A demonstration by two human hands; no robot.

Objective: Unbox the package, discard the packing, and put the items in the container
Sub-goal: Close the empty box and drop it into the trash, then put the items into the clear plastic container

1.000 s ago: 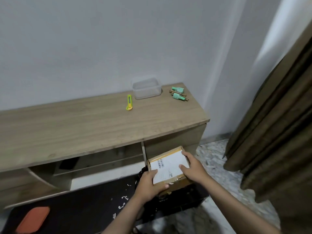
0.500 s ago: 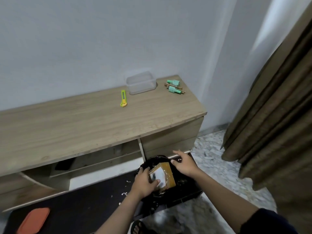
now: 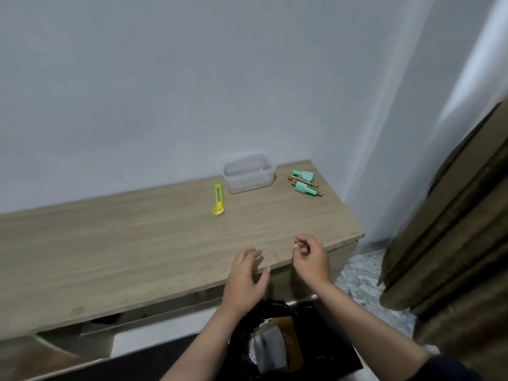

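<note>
The cardboard box (image 3: 277,345) is down in the black trash bag (image 3: 247,325) on the floor, right under the person's arms. It sits inside the bag, so I think the throwing-away part is done.

Both hands are up over the front edge of the wooden table (image 3: 123,257) and hold nothing. The left hand (image 3: 244,276) has loose, spread fingers. The right hand (image 3: 312,261) has its fingers softly curled, with nothing in them. The two hands are near each other but not touching.

The things from the box look like the two little green pieces (image 3: 303,181) with thin brown sticks. They lie at the far right corner of the table, just beside the clear plastic tub (image 3: 248,174). The tub looks empty, though it is see-through and hard to be sure. So what is left, I think, is to pick up the green pieces and drop them in the tub.

A yellow and green cutter (image 3: 218,200) lies on the table just left of the tub. It is not between the hands and the green pieces. Nothing on the table blocks the way. A brown curtain (image 3: 453,229) hangs at the right, well apart from the tub. The wall behind is plain and white.
</note>
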